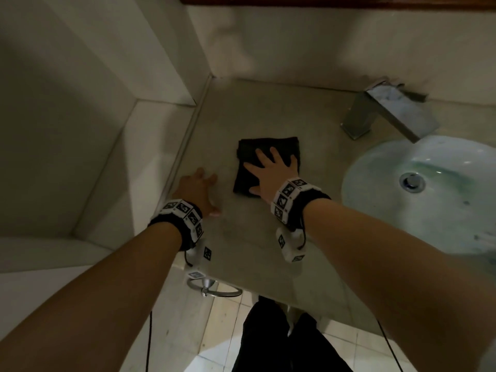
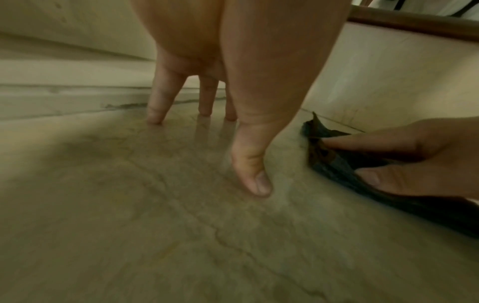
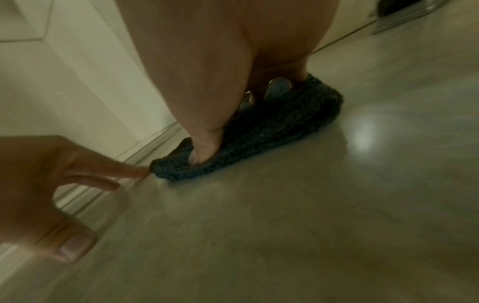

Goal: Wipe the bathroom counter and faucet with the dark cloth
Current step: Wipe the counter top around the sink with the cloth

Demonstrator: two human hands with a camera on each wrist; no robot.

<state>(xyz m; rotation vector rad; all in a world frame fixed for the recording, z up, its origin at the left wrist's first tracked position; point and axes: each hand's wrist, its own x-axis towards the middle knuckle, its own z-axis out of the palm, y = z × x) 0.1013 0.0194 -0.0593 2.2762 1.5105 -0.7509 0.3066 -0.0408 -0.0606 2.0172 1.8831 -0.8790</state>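
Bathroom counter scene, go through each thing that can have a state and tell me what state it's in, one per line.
dark cloth: folded, lying flat on the counter, pressed under the right hand.
right hand: fingers spread, flat on the cloth.
left hand: fingers straight, tips resting on the bare counter beside the cloth.
faucet: no water running.
sink: no standing water visible; drain stopper's position unclear.

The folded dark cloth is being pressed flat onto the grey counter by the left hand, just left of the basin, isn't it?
Not quite: the head view shows the right hand pressing the folded dark cloth onto the grey counter; the left hand rests on bare counter beside it.
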